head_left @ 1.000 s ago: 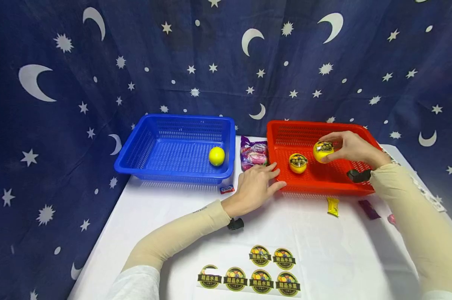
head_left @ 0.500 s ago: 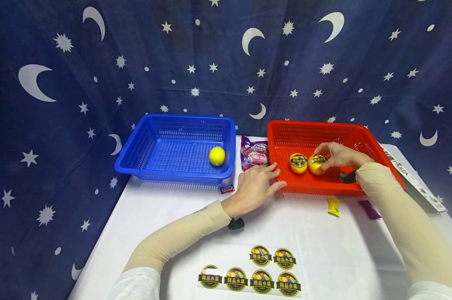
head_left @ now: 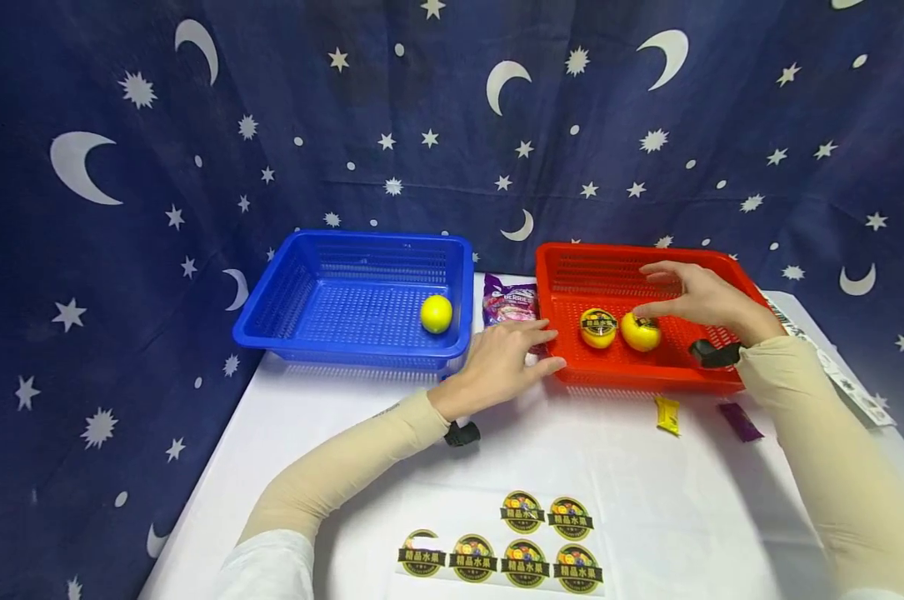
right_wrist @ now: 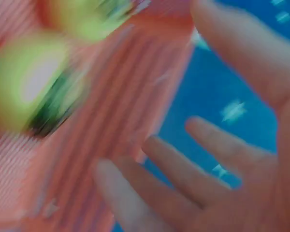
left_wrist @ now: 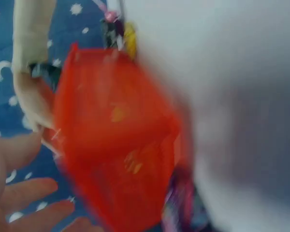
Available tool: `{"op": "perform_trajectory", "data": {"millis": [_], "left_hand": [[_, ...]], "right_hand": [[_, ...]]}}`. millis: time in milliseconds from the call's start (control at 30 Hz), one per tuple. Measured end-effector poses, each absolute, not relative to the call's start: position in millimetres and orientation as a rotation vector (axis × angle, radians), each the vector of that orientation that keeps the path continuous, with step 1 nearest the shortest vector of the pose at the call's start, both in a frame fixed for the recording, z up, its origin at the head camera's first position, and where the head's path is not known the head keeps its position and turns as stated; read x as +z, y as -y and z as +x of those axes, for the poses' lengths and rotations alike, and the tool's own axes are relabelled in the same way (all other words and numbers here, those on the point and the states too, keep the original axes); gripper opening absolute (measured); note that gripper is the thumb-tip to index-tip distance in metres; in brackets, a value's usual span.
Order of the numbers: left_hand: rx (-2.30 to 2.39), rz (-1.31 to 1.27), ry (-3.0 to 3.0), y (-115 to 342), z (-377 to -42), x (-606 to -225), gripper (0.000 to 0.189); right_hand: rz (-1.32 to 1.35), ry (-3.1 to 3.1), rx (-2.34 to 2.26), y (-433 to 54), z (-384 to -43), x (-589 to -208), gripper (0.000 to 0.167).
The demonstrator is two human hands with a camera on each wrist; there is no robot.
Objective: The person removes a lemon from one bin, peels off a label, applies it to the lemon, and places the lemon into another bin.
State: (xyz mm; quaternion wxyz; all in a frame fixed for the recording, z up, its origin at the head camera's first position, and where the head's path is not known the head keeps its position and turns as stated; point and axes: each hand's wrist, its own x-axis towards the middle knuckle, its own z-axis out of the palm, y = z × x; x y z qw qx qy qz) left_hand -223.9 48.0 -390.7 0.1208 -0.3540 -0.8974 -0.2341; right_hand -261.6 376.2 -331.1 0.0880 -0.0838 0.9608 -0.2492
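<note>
Two lemons sit side by side in the red plastic basket [head_left: 631,377]. A round dark fruit label is stuck on the left lemon [head_left: 598,340]. The right lemon [head_left: 642,337] also carries a label, partly covered by a thumb in the head view. My right hand [head_left: 702,298] hovers just above it, fingers and thumb spread, holding nothing; the right wrist view shows a gap between fingers and fruit. My left hand [head_left: 492,367] is at the left front corner of that basket, fingers extended and loose. A third lemon [head_left: 437,314], with no label showing, lies in the blue basket [head_left: 272,342].
A purple berries bag [head_left: 509,300] lies between the baskets. Near the table's front is a sheet of round labels [head_left: 525,563]. A yellow wrapped candy [head_left: 667,415] and a purple one [head_left: 740,422] lie before the red basket. A starry curtain hangs behind.
My right hand set the labelled lemon down beside the other in the red basket, let go and rose slightly. My left hand drew a little to the left.
</note>
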Motion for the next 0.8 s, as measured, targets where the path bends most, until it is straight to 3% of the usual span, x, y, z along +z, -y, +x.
{"op": "perform_trajectory", "data": {"millis": [167,400,600,800], "left_hand": [[-0.683,-0.965,2.629,3,-244,-351,0.054],[-0.513,-0.796,2.857,74,-300,-311,0.069],[-0.360,-0.954,3.049,98,-351,-320,0.066],[-0.255,-1.002,3.252,92,-379,-343,0.071]], "right_hand": [[-0.396,-3.022,-0.935,-309,-234,-321,0.066],[-0.827,-3.019,-1.069,-211,-213,-357,0.052],[-0.895,-3.023,-0.988,-156,-221,-390,0.050],[-0.853,-3.123,-0.954,-140,-223,-405,0.039]]}}
